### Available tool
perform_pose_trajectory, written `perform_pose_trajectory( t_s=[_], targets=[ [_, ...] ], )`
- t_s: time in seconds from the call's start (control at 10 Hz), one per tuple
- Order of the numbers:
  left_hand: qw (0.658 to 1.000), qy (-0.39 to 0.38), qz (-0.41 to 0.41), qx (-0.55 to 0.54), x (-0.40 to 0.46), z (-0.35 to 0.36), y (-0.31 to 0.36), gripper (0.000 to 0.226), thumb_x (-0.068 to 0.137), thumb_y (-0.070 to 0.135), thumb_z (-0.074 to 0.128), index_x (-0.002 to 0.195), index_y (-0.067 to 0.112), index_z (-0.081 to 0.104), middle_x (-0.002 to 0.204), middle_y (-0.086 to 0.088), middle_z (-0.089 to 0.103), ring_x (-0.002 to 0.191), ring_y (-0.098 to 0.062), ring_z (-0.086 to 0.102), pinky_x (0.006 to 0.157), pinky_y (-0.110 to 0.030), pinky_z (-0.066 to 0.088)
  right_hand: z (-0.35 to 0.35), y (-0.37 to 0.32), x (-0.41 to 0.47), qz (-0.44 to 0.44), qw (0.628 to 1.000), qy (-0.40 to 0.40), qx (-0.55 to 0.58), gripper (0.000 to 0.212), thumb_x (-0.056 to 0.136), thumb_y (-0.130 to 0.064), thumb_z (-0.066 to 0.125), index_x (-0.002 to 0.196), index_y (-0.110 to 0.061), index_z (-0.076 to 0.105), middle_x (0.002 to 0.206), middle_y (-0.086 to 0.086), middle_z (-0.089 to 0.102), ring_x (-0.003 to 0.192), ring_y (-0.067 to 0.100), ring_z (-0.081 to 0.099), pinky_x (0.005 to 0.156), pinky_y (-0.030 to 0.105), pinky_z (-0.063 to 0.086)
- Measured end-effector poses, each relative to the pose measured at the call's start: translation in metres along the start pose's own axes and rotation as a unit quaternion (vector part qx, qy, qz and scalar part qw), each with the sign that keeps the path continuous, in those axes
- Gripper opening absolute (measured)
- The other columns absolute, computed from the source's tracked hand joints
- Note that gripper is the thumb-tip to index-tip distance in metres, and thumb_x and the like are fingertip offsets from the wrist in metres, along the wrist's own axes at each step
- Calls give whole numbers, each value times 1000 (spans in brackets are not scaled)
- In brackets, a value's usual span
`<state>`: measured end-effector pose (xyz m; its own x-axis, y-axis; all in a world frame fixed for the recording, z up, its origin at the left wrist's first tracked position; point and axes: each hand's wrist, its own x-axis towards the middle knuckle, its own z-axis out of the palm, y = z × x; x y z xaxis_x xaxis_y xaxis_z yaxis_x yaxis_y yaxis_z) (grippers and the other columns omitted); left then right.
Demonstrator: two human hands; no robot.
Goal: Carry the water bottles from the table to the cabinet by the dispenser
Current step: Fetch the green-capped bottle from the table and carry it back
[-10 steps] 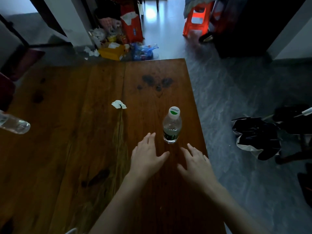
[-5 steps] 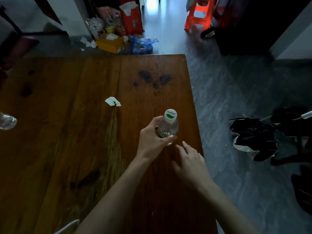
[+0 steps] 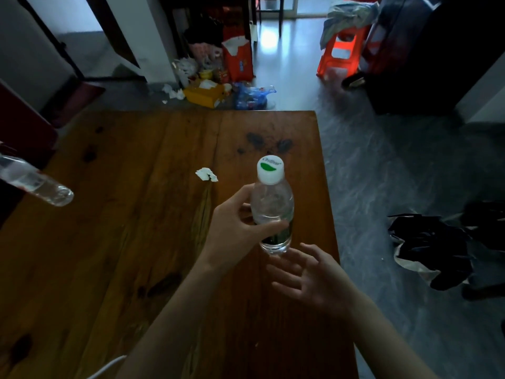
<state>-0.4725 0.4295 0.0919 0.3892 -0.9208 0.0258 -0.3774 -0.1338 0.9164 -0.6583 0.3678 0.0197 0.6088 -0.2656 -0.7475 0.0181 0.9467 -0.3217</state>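
Observation:
A clear water bottle (image 3: 272, 206) with a white cap and green label hangs upright above the wooden table (image 3: 136, 242), near its right edge. My left hand (image 3: 235, 228) is wrapped around its middle. My right hand (image 3: 308, 274) is spread open, palm up, just below and to the right of the bottle's base, holding nothing. A second clear bottle (image 3: 35, 181) shows at the far left edge, tilted, partly cut off by the frame.
A scrap of white paper (image 3: 206, 174) lies on the table. Beyond the far edge are a yellow box (image 3: 203, 94), a blue plastic bag (image 3: 252, 95) and an orange bag (image 3: 239, 60). An orange stool (image 3: 340, 54) stands at the back. A dark bag (image 3: 429, 247) lies on the floor at the right.
My left hand closed around the bottle and lifted it off the table towards me. My right hand turned palm up beneath it.

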Motion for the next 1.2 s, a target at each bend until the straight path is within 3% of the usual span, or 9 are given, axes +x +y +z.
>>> perform_pose_trajectory(
  t_s=[0.1,0.2,0.5,0.7,0.8,0.9,1.0,1.1,1.2],
  targets=[
    [1000,1,4,-3,-12,-12,14,58,76,29,87,128,21,62,119,13,70,106,0,65,79,-12,55,17,0,-9,-2,999,-37,-13,50,98,-42,45,135,-11,56,130,19,65,118,35,63,98,52,49],
    [1000,3,21,20,-26,-22,27,56,76,27,88,126,21,63,116,18,70,105,2,65,78,-12,55,33,2,-20,-2,998,-52,-37,53,98,-45,42,134,-10,56,129,19,65,118,34,63,99,52,48],
    [998,9,41,37,-76,-63,55,56,75,34,88,125,35,63,113,23,71,105,4,64,80,-9,53,66,27,-48,4,997,-65,-46,60,99,-50,32,137,-7,52,131,19,63,126,34,57,109,49,38],
    [997,35,58,36,-122,-99,59,54,76,32,87,126,31,64,115,21,71,105,1,65,82,-11,53,101,60,-64,14,997,-42,-60,62,100,-51,29,136,-5,52,130,19,65,122,34,60,101,46,43],
    [996,50,62,38,-153,-120,58,56,76,31,87,127,30,64,117,21,71,105,1,65,82,-9,52,122,81,-76,33,996,-45,-68,63,100,-51,29,142,-7,46,135,19,61,130,32,54,109,45,37],
    [995,70,59,43,-188,-145,55,56,75,29,89,126,28,64,116,21,71,105,1,65,80,-9,51,143,99,-91,149,980,-59,117,59,105,-45,23,157,-36,-4,164,2,-3,152,21,-9,123,45,-3],
    [992,105,51,53,-225,-172,52,54,74,32,88,123,35,63,115,25,70,105,5,63,82,-8,49,153,152,-62,34,984,-144,-103,62,104,-50,20,157,-26,-1,155,5,35,149,26,23,118,44,30],
    [987,148,40,56,-264,-197,47,51,74,33,87,120,33,65,113,23,71,104,3,64,84,-15,49,181,178,-65,85,973,-163,-138,67,99,-51,28,149,-7,36,134,21,60,129,32,54,98,42,44],
    [980,191,22,57,-302,-219,41,50,75,32,87,120,31,66,112,24,71,105,5,64,85,-16,47,210,207,-75,86,965,-139,-203,63,100,-49,30,143,-5,45,132,21,62,126,32,56,100,42,42]
  ],
)
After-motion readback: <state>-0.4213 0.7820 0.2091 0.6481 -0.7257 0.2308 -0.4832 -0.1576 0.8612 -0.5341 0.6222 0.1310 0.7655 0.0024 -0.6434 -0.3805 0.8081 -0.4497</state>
